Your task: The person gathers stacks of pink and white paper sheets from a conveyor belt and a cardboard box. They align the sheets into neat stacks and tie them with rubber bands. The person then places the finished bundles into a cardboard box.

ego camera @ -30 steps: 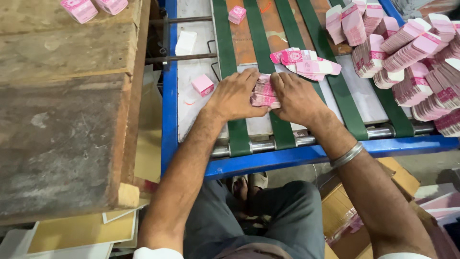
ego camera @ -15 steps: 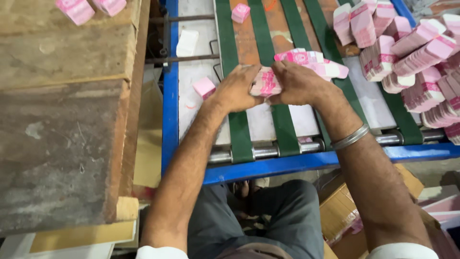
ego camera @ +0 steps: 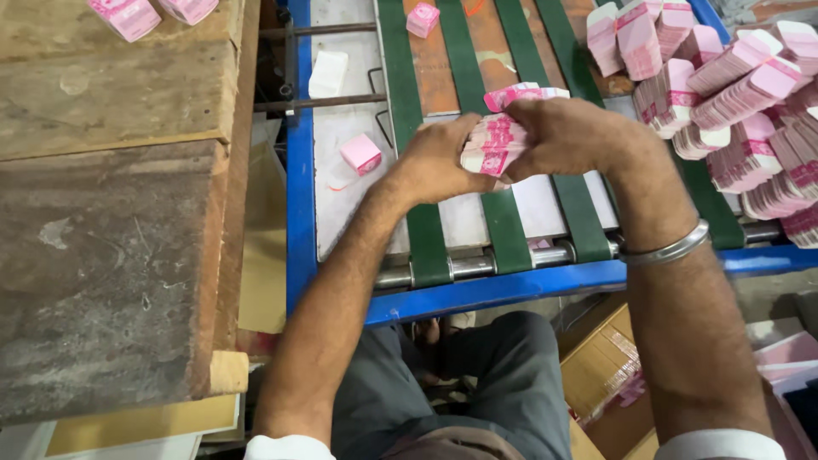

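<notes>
Both my hands grip one thick stack of pink-and-white printed cards [ego camera: 490, 145], lifted a little above the conveyor's green belts [ego camera: 423, 230]. My left hand [ego camera: 434, 162] holds the stack's left end. Closed over its right end is my right hand [ego camera: 562, 136], which wears a metal bangle on the wrist. A few loose pink cards [ego camera: 520, 92] stick out just behind the stack. The stack's underside is hidden by my fingers.
Many banded pink card bundles [ego camera: 733, 102] are piled on the conveyor's right side. A small pink packet [ego camera: 360, 153], a white packet [ego camera: 328, 74] and another pink one [ego camera: 423, 19] lie on the belt bed. A worn wooden bench [ego camera: 111, 213] stands left; open cartons [ego camera: 605, 366] sit below.
My hands have lifted the stack off the belt and squeezed it together between them; the view has shifted slightly so the conveyor sits lower in frame.
</notes>
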